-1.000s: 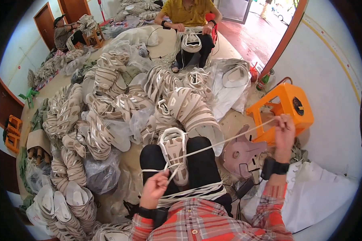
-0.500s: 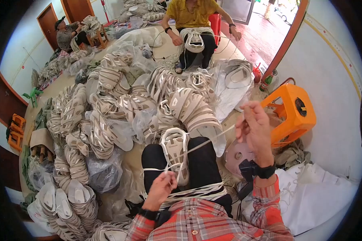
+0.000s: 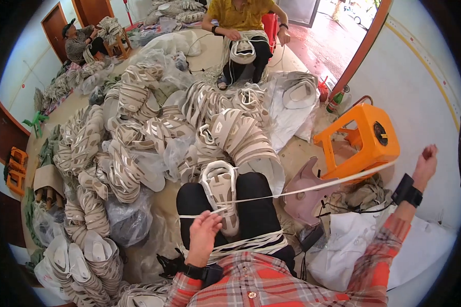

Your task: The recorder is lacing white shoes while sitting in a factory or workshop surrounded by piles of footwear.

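Observation:
A beige and white sneaker upper (image 3: 220,192) sits between my knees, toe end toward me. A pale shoelace (image 3: 312,188) runs from its lower eyelets far out to the right. My right hand (image 3: 425,162) is closed at the outstretched end of the lace, which fades against the white wall. My left hand (image 3: 204,235) pinches a short piece of lace beside the upper's toe end. More loose laces (image 3: 256,244) lie across my thighs.
Stacked shoe uppers (image 3: 138,128) and clear plastic bags (image 3: 130,217) cover the floor ahead and left. An orange stool (image 3: 361,140) and a pinkish plastic piece (image 3: 307,192) stand to the right. A co-worker (image 3: 243,30) handles another upper opposite; another person (image 3: 79,41) sits far left.
My right hand has swung outward to the right, drawing the lace long and taut. My left hand has stayed by the upper, shifting slightly. The co-worker's hands have moved in toward their upper.

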`<state>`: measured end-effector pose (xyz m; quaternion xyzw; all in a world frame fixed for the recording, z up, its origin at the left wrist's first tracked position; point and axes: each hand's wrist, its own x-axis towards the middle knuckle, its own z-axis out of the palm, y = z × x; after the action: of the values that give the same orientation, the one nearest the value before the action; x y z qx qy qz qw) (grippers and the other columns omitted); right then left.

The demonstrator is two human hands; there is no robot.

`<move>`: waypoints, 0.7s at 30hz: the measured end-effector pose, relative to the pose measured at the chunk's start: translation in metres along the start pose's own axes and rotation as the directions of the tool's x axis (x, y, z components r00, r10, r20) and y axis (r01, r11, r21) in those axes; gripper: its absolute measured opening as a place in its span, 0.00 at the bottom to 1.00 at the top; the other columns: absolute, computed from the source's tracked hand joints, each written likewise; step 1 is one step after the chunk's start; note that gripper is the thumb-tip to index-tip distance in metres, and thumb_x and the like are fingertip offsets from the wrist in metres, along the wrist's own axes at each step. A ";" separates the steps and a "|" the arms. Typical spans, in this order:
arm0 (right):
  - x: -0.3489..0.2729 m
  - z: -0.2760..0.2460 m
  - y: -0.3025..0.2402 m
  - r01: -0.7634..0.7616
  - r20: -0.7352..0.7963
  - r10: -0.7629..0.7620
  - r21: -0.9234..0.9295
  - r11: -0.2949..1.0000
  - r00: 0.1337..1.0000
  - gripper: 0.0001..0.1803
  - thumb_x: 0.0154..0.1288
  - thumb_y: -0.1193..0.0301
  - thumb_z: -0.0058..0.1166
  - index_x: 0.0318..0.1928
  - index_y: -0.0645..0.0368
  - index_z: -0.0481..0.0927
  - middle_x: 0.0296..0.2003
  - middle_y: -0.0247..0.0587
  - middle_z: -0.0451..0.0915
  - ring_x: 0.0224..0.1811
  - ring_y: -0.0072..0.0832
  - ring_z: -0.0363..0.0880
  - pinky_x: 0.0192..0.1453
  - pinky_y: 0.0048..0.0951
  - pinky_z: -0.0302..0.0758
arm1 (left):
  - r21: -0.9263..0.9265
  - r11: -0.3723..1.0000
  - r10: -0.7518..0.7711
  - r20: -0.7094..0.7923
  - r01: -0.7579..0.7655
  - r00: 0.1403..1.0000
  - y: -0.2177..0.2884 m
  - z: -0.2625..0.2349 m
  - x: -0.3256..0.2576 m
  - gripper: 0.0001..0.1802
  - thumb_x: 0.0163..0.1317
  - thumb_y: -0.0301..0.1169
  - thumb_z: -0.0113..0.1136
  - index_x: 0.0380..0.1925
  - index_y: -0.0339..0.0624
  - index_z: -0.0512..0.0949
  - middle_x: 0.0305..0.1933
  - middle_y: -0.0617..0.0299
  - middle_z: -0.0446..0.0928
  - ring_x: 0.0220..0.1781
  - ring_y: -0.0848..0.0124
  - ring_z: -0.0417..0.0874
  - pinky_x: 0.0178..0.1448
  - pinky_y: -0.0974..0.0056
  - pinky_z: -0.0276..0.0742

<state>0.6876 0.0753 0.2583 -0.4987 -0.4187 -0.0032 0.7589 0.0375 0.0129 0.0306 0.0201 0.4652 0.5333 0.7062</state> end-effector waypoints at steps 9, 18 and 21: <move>-0.321 0.201 0.002 -0.025 0.666 0.342 -0.438 0.899 0.662 0.05 0.59 0.75 0.44 0.31 0.62 0.73 0.27 0.42 0.72 0.30 0.34 0.74 0.33 0.32 0.70 | 0.571 -0.523 -0.017 0.735 -0.632 0.678 0.000 -0.031 -0.011 0.07 0.53 0.31 0.55 0.32 0.44 0.76 0.29 0.56 0.75 0.38 0.61 0.75 0.43 0.58 0.66; -0.432 0.269 -0.018 0.402 0.941 0.014 -0.158 0.902 0.338 0.07 0.50 0.78 0.49 0.32 0.55 0.75 0.23 0.34 0.73 0.33 0.34 0.68 0.40 0.37 0.64 | 0.790 -0.301 0.404 0.612 -0.534 0.679 0.011 -0.005 0.037 0.05 0.52 0.26 0.55 0.30 0.40 0.72 0.32 0.53 0.71 0.34 0.53 0.76 0.36 0.54 0.72; -0.430 0.268 -0.018 0.434 0.959 -0.019 -0.110 0.894 0.282 0.07 0.48 0.77 0.50 0.31 0.56 0.75 0.24 0.34 0.73 0.34 0.32 0.68 0.42 0.35 0.63 | 0.742 -0.386 0.328 0.666 -0.549 0.670 0.018 -0.004 0.042 0.06 0.54 0.27 0.54 0.31 0.38 0.71 0.32 0.53 0.71 0.34 0.53 0.75 0.35 0.55 0.73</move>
<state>0.2312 0.0925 0.0379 -0.4659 -0.8397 0.1023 0.2595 0.0214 0.0512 0.0103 0.7529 0.5836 0.2335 0.1953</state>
